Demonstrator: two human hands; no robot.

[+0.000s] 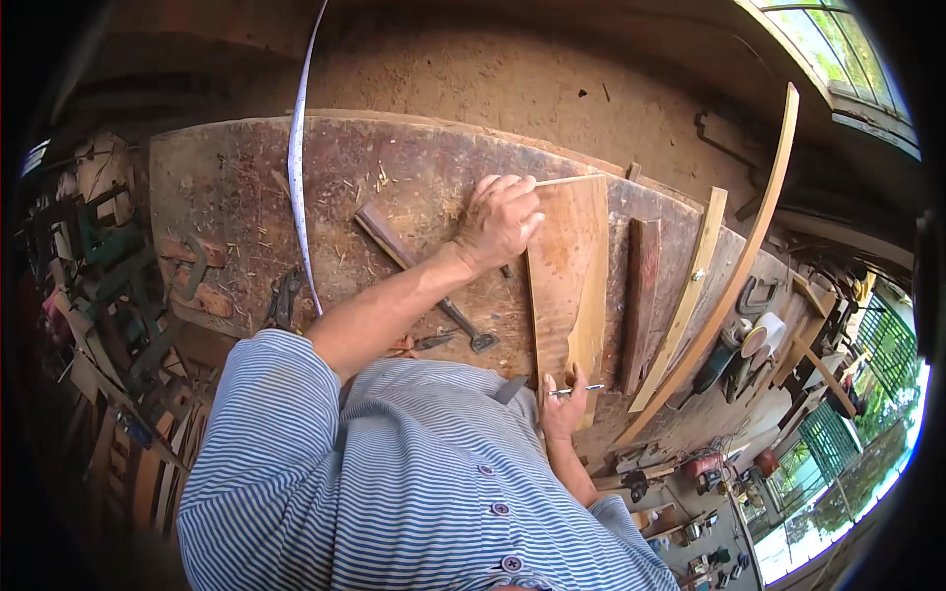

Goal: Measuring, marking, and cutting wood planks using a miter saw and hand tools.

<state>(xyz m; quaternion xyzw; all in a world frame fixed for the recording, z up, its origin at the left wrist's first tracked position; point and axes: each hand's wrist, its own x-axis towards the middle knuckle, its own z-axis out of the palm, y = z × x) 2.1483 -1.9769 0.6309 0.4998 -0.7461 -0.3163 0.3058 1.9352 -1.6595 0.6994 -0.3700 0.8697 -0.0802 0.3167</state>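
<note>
My left hand (501, 219) has its fingers curled at the upper left end of a flat wooden board (562, 256), where a thin pale strip (567, 179) runs from under my fingers along the top edge. My right hand (564, 404) holds a slim pen (588, 388) at the board's lower end, beside a dark flat piece (510, 389). A long wooden-handled tool with a metal end (458, 317) lies left of the board, near smaller hand tools (434, 341).
The scuffed workbench (227, 167) carries a C-clamp (197, 266), a hanging white measuring tape (299, 207), a reddish batten (641, 295), longer strips (749, 246) and a power sander (731, 350). Stacked wood (148, 463) stands at the left; windows (847, 59) are at the right.
</note>
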